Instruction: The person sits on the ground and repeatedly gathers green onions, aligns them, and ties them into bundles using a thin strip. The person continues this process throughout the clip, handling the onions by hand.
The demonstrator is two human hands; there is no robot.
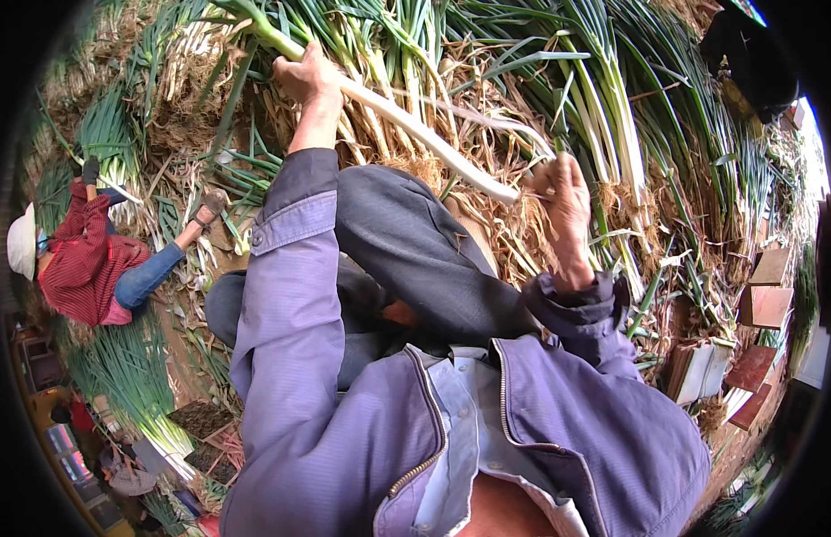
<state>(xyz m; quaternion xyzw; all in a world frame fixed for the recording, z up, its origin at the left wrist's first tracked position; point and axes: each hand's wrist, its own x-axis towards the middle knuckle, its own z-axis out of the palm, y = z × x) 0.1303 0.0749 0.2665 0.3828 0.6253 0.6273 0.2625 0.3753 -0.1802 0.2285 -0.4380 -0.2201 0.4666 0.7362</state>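
A long leek-like green onion (415,127) slants across the picture, its green top at the upper left and its white root end at the lower right. My left hand (311,77) is closed around it where the green stalk turns white. Near the root end, my right hand (559,194) pinches a thin, pale strip of outer skin, which trails back towards the stalk and is blurred. Bundles of green onions (616,127) lie beyond my hands, with dry husks (479,87) among them.
A co-worker (93,262) in a red top and pale hat is at the left, holding another onion. More bundled green onions (130,362) lie at the lower left. Wooden boards or boxes (751,368) stand at the right. My bent knee (395,208) is below the onion.
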